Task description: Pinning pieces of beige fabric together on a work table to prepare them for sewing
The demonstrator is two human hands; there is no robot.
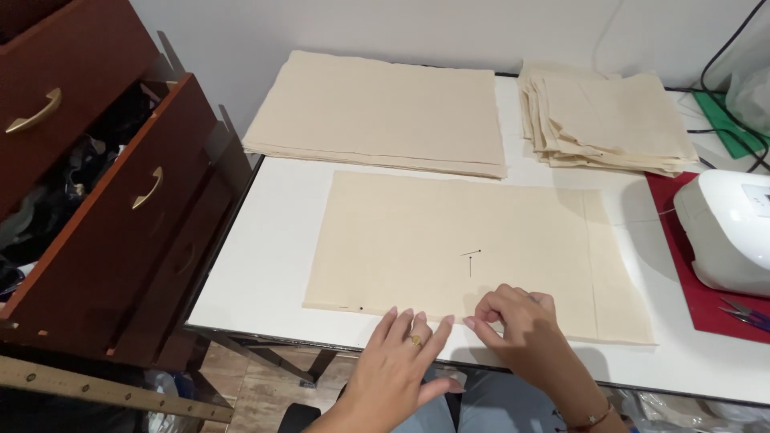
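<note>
A flat cream fabric panel (pixel 449 240) lies on the white table (pixel 273 240), with small black pen marks near its middle and near its front left corner. My left hand (pixel 401 361), a ring on one finger, rests flat with fingers spread on the panel's front edge. My right hand (pixel 517 321) is beside it, fingertips pinched on the same front edge of the fabric. A narrower cream strip overlaps the panel at its right end.
Two stacks of cream fabric pieces, a wide one (pixel 377 112) and a smaller one (pixel 609 120), sit at the back. A white sewing machine (pixel 726 232) stands on a red mat (pixel 706 305) at right with scissors (pixel 746 314). Open wooden drawers (pixel 120 200) are at left, a ruler (pixel 104 389) below.
</note>
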